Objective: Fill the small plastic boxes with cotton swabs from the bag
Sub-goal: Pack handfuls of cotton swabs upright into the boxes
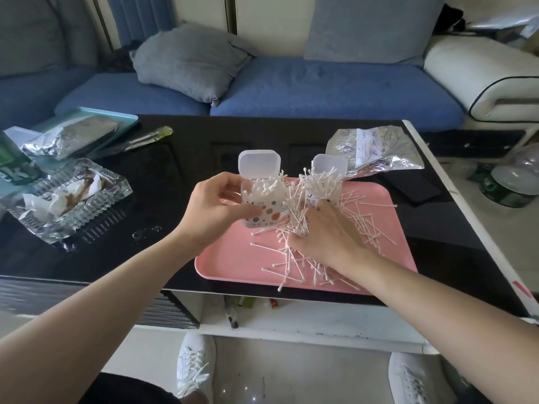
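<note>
Two small clear plastic boxes with white flip lids stand open on a pink tray [233, 263]. My left hand [217, 208] grips the left box [264, 209], which has coloured dots and holds some swabs. The right box [326, 185] is packed with swabs sticking out of its top. My right hand [323, 231] grips a bundle of cotton swabs [296, 211] between the two boxes. Several loose swabs [363, 220] lie scattered over the tray. The crumpled clear bag [373, 150] lies behind the tray on the black table.
A glass ashtray [68, 199] with crumpled paper sits at the left. Behind it lie a teal tray [128, 118] with foil packaging and a green-capped pen [145, 138]. A dark phone [414, 191] lies right of the pink tray. A blue sofa stands beyond the table.
</note>
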